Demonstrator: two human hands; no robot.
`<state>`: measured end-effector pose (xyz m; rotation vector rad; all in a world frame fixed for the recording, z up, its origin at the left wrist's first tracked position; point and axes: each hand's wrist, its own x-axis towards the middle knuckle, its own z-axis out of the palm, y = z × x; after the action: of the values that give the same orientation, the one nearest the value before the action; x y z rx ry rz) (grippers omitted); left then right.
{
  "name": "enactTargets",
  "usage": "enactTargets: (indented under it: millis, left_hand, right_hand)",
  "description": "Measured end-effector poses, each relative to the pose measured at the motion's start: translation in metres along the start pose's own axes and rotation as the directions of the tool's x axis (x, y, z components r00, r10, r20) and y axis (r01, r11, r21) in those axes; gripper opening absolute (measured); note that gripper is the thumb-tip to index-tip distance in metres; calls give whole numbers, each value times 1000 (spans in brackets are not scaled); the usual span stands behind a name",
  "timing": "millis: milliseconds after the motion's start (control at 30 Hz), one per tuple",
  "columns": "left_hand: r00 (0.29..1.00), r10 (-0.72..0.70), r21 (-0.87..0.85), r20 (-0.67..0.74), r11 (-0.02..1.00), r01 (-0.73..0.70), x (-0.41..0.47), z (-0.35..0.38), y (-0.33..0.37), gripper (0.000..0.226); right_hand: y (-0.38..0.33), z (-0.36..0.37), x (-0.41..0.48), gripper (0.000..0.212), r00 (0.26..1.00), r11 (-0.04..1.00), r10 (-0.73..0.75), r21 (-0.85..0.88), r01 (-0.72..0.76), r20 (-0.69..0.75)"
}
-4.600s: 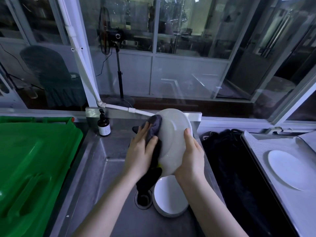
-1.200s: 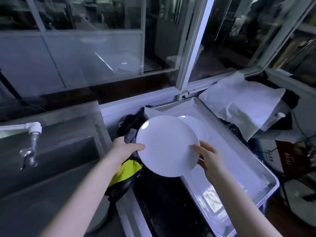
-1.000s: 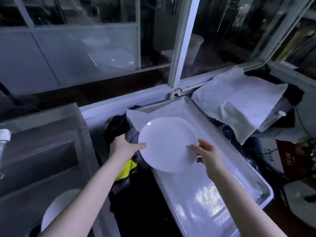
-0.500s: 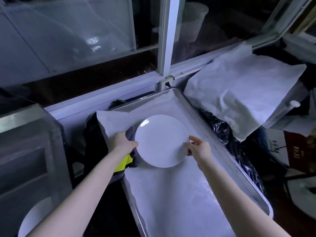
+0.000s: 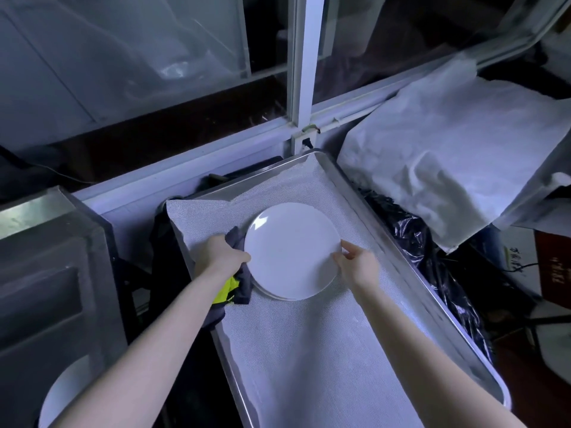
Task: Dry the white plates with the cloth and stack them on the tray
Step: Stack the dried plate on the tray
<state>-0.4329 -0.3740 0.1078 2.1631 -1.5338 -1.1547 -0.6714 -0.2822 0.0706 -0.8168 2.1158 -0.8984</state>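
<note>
Head view: the person looks down on a metal tray point(image 5: 265, 172) lined with a white mesh sheet point(image 5: 309, 350). The tray runs from the near right toward the far window frame point(image 5: 304, 72).

Both hands hold one white plate point(image 5: 290, 251), face up, over the far half of the tray. It lies directly above a second plate point(image 5: 272, 295), of which only a thin strip of rim shows at the near left. Whether the upper plate already rests on the lower one cannot be told.

The left hand point(image 5: 216, 254) grips the plate's left rim, with the thumb on top of the edge. The same hand keeps a dark cloth point(image 5: 236, 239) bunched against the rim. The cloth hangs down past the wrist, and a yellow-green patch point(image 5: 228, 291) shows there.

The right hand point(image 5: 358, 264) pinches the right rim between thumb and curled fingers.

Left of the tray is a steel sink point(image 5: 46, 273), and another white plate point(image 5: 61, 393) lies in its near corner, partly cut off by the left forearm.

To the right, black plastic sheeting point(image 5: 417, 242) lies crumpled just beside the tray's long edge. Beyond it, a large white sheet point(image 5: 448, 168) is draped over something that cannot be made out.
</note>
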Motion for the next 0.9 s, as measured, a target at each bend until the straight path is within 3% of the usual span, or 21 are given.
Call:
enactTargets:
  millis: [167, 300, 433, 567, 733, 800, 900]
  left_hand:
    - [1000, 3, -7, -7, 1000, -3, -1, -1, 2, 26]
    - [1000, 11, -12, -5, 1000, -11, -5, -9, -4, 30]
    - [999, 11, -38, -40, 999, -13, -9, -25, -13, 27]
    - [998, 6, -90, -60, 996, -12, -13, -39, -24, 35]
    - [994, 28, -215, -104, 975, -50, -24, -53, -37, 27]
    - [990, 42, -248, -137, 966, -76, -31, -63, -46, 28]
    - [981, 25, -356, -195, 930, -94, -43, -85, -63, 28]
  right_hand:
    - [4, 0, 0, 15, 998, 994, -59, -91, 60, 12]
    - [1, -1, -3, 25, 997, 992, -71, -98, 74, 41]
    - [3, 1, -5, 18, 995, 988, -90, -124, 94, 42]
    - [5, 3, -5, 27, 995, 980, -89, -175, 95, 41]
    - [-5, 3, -12, 40, 999, 961, -43, -274, 40, -4]
    - [-13, 9, -26, 47, 991, 955, -122, -279, 103, -50]
    - [-36, 28, -54, 40, 947, 927, -321, -214, 309, -22]
